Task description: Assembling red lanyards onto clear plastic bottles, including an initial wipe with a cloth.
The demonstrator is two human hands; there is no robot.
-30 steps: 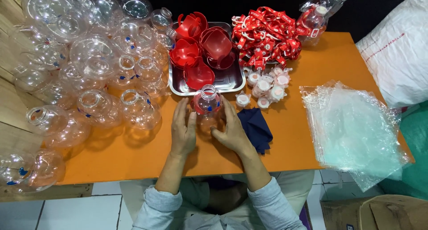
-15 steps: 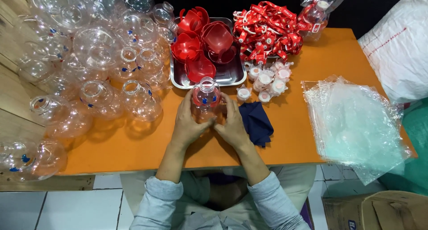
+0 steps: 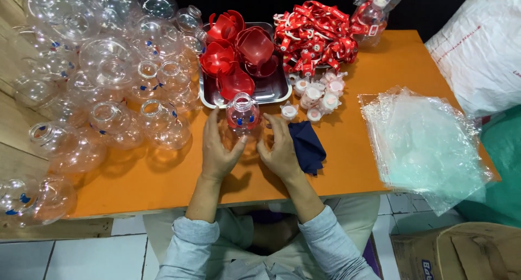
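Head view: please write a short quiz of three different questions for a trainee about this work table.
1. True or false: both hands touch the clear jar with a red insert.
2. What lies beside the right hand: A) a dark blue cloth, B) a green sponge, C) a metal spoon?
3. Fill in: the red plastic parts lie in a metal ____.

Key:
1. True; the left hand and the right hand are on either side of the jar.
2. A, the cloth.
3. Tray.
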